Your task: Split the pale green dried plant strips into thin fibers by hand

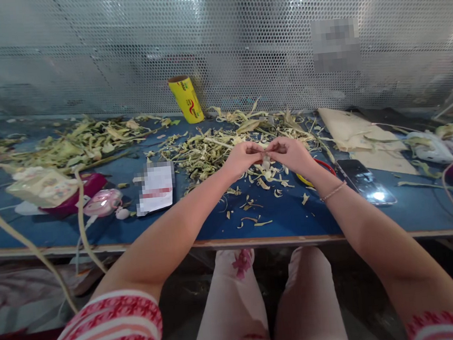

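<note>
My left hand (246,156) and my right hand (287,153) meet above the middle of the blue table. Both are closed in a pinch, fingertips almost touching. Between and just below them shows a small whitish, translucent piece (266,163), too small to name. Which hand grips it I cannot tell for certain. Under and behind the hands spreads a pile of dried, pale green plant pieces (199,154). Loose curled scraps (265,183) lie scattered nearer to me. Partly hidden by my right forearm is a red and yellow handled tool (323,167).
A printed packet (156,189) lies left of my forearm, and a phone (364,181) lies to the right. Behind the pile a yellow tube (186,100) leans near the perforated metal wall (239,42). Flat tan paper (360,132) is at right. A pale hose (16,233) arcs over the left edge.
</note>
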